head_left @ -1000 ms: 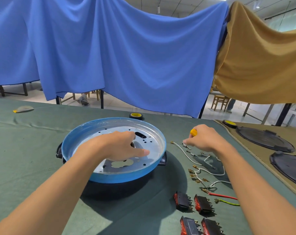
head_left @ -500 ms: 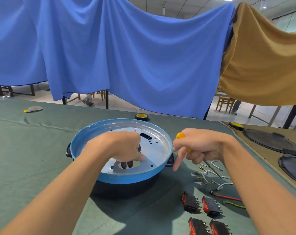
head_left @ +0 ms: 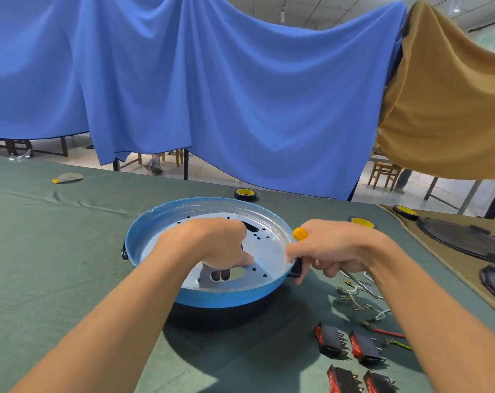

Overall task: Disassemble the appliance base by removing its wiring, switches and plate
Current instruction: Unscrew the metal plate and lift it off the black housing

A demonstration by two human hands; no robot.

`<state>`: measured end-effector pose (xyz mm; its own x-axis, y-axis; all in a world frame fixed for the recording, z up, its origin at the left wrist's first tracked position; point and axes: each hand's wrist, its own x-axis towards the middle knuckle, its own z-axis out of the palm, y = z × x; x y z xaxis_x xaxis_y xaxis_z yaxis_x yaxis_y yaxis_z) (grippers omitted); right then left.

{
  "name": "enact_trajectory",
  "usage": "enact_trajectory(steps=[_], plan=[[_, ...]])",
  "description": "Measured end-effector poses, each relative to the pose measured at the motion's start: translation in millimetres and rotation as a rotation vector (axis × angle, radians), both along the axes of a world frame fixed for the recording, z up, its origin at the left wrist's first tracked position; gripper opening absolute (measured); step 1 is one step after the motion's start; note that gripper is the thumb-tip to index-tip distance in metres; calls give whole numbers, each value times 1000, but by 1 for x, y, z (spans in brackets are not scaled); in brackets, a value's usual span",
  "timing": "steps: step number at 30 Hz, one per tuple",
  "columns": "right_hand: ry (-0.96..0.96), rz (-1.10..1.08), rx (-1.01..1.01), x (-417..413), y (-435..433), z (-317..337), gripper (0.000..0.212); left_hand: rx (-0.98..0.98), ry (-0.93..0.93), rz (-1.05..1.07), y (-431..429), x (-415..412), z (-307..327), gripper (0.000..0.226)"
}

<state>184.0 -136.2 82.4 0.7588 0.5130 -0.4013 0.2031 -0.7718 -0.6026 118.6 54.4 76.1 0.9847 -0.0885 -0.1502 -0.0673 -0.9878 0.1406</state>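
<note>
Blue round appliance base sits on the green cloth-covered table, under and between both hands. Inside it lies a silvery metal plate with punched holes. The left hand grips this plate: its fingers are hooked down through the central cutout and the thumb lies on top. The right hand is clenched round a yellow-handled screwdriver, with one finger reaching to the base's rim by its black side handle.

Below the right hand lie white wires with brass terminals, then a red wire and a green-yellow wire. Nearer the person, under the right forearm, are four black-and-red rocker switches.

Beyond the hands a black tape roll carries a yellow label whose print is too small to read. To the right of the right hand, dark round lids rest on tan cloth. A hanging blue sheet and a hanging mustard sheet block most of the room behind.
</note>
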Motion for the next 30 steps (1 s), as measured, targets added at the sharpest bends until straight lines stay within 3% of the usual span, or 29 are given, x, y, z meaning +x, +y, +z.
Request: enact_trajectory(steps=[3, 7, 11, 13, 15, 17, 20, 23, 26, 30], plan=[[-1, -58, 35, 4, -1, -3, 12, -22, 20, 1, -2, -5, 6, 36], [-138, -132, 25, 11, -8, -11, 10, 14, 25, -21, -8, -12, 13, 43], [-274, -314, 238, 13, -3, -22, 8, 6, 28, -58, -11, -15, 18, 37], [-374, -341, 161, 12, -4, -18, 29, 23, 20, -52, -9, -16, 19, 38], [-320, -281, 10, 8, -8, -5, 39, 36, 31, -39, -6, -17, 18, 39], [-189, -184, -93, 3, -10, 6, 33, 40, 57, -34, -4, -17, 17, 39], [-178, -92, -131, -4, -8, 10, 22, 47, 81, -47, -4, -16, 14, 36], [-238, -139, -27, -2, -5, 2, 32, 43, 84, -65, -4, -16, 14, 32], [-294, -210, 106, 1, 3, -10, 6, 31, 88, -72, -5, -15, 14, 34], [-317, -327, 204, 7, 7, -23, 17, 23, 74, -69, -8, -13, 13, 30]])
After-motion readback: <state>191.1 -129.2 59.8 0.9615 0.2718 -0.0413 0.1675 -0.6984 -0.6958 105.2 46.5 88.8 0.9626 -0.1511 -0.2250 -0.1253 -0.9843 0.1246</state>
